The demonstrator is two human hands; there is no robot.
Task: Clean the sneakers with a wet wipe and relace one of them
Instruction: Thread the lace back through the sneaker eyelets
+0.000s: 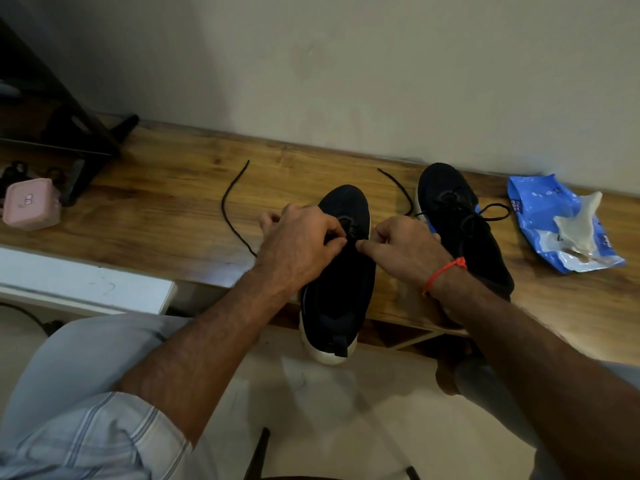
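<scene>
A dark navy sneaker with a white sole [341, 296] lies on the wooden bench [166, 206], its heel hanging over the front edge. My left hand [298, 244] and my right hand [401, 251] are both over its eyelet area, fingers pinched on the black shoelace [230, 209]. The lace's loose ends trail away to the left and to the right behind the shoe. The second sneaker [460, 223], laced with a bow, stands just right of my right hand. A blue wet-wipe pack [540, 223] with a used wipe [578, 220] on top lies at the far right.
A pink box [31, 204] sits at the bench's left end beside a black stand [83, 133]. The wall runs right behind the bench. A white board [86, 285] lies below the bench's front left edge. My knees are under the bench edge.
</scene>
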